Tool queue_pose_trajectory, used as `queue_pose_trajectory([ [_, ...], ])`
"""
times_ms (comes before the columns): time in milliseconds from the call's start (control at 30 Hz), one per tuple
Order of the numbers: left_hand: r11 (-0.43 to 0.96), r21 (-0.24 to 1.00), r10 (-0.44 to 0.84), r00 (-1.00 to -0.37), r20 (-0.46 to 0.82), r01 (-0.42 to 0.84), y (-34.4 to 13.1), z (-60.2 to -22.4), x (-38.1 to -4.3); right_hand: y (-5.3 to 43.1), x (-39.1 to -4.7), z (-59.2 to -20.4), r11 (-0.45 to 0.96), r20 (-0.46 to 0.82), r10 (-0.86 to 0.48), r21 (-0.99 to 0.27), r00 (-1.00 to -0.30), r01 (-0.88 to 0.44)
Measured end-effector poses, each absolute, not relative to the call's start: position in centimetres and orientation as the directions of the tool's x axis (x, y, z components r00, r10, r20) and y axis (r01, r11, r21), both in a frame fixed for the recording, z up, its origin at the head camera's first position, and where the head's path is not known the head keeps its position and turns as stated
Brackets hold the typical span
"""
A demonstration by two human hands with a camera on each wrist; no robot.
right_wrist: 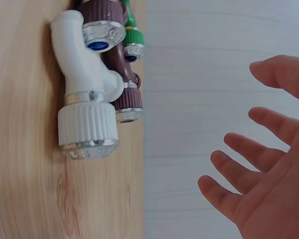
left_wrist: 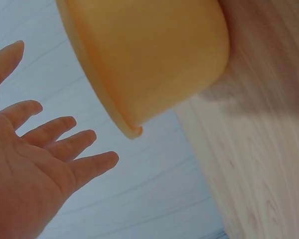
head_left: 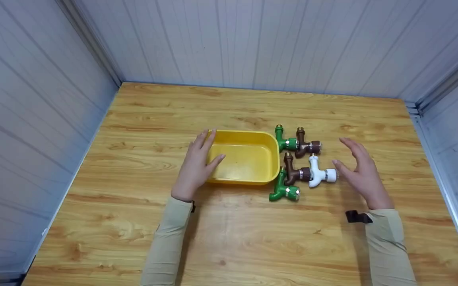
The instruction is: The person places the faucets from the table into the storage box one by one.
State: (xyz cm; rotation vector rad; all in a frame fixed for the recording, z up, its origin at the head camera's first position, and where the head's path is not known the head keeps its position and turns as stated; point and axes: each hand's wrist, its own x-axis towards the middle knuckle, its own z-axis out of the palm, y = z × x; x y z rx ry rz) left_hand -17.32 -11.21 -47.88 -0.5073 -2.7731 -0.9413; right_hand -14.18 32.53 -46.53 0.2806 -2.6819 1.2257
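Observation:
A yellow plastic basin (head_left: 239,159) stands on the wooden table with nothing inside. My left hand (head_left: 197,165) hovers at its left end, fingers spread; the left wrist view shows the palm (left_wrist: 25,169) apart from the basin's rim (left_wrist: 102,99). To the basin's right lie several water taps: a white tap (head_left: 319,171), a brown tap (head_left: 295,171), another brown tap (head_left: 306,143), a green tap (head_left: 284,140) and a second green tap (head_left: 284,188). Nearest the white tap is my right hand (head_left: 362,174), raised with spread fingers and holding nothing.
Pale panelled walls (head_left: 237,43) enclose the table (head_left: 229,238) at the back and both sides. A black strap (head_left: 358,217) sits at the right wrist. The taps lie close together along the basin's right side.

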Motion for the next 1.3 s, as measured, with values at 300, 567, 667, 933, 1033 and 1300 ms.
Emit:
queue_pose_trajectory([
  [300,0.707,0.613,0.243,-0.935,0.257,0.352,-12.2,-48.7,-16.9,32.5,-13.6,-45.8,0.542,0.206,-0.065,-0.814,-0.976,-0.208],
  [567,0.679,0.661,0.214,-0.948,0.236,0.318,-13.0,-49.1,-16.7,31.2,-12.4,-43.4,0.506,0.173,-0.045,-0.845,-0.984,-0.172],
  [667,0.668,0.677,0.207,-0.95,0.232,0.31,-13.2,-49.3,-16.6,31.1,-12.3,-43.2,0.496,0.169,-0.041,-0.852,-0.985,-0.167],
  [933,0.626,0.725,0.183,-0.958,0.221,0.287,-14.0,-49.9,-16.4,31.8,-12.6,-43.6,0.477,0.142,-0.02,-0.868,-0.99,-0.134],
  [1033,0.614,0.738,0.173,-0.96,0.221,0.28,-14.2,-50.1,-16.5,31.9,-12.7,-43.8,0.47,0.138,-0.02,-0.873,-0.99,-0.131],
  [1300,0.59,0.765,0.15,-0.966,0.212,0.259,-14.7,-50.3,-16.3,31.9,-12.7,-44.4,0.443,0.115,-0.026,-0.889,-0.993,-0.114],
])
